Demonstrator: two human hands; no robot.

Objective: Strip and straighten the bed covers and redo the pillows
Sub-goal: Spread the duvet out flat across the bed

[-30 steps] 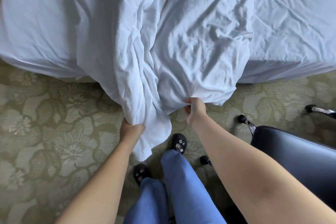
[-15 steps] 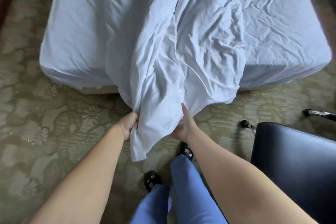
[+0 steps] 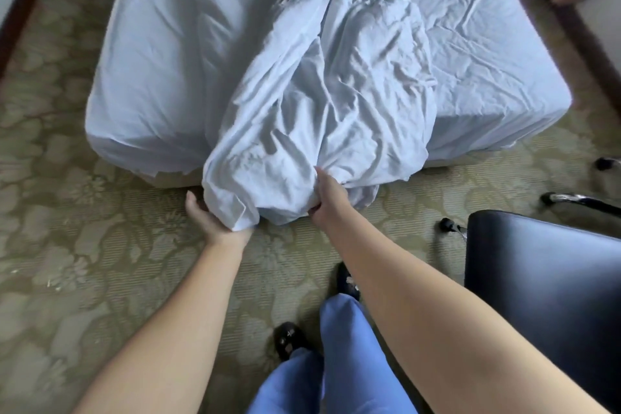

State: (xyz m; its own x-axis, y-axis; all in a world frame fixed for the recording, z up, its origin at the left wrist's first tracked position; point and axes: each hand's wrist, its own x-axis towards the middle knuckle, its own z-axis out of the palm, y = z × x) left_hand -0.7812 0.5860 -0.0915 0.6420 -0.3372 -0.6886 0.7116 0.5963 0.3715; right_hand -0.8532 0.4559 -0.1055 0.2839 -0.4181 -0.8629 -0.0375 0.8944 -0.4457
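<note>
A crumpled pale blue top sheet point(image 3: 322, 104) runs down the middle of the bed point(image 3: 151, 77) and hangs bunched over its foot, above the carpet. My left hand point(image 3: 211, 217) holds the bunch from below at its lower left corner, fingers hidden under the cloth. My right hand point(image 3: 327, 193) grips the gathered fabric on the bunch's right side. The mattress wears a wrinkled fitted sheet point(image 3: 487, 54) of the same colour. No pillow is in view.
A black office chair point(image 3: 544, 296) with chrome legs and castors stands close at the right. Green floral carpet point(image 3: 84, 245) lies around the bed. My blue trouser legs and dark shoes point(image 3: 289, 339) are below. Dark wooden furniture edges show at both top corners.
I have stepped back from the bed, so more of it shows. The sheet's end is now gathered into a tighter bunch, and both hands have moved closer to the bed's foot.
</note>
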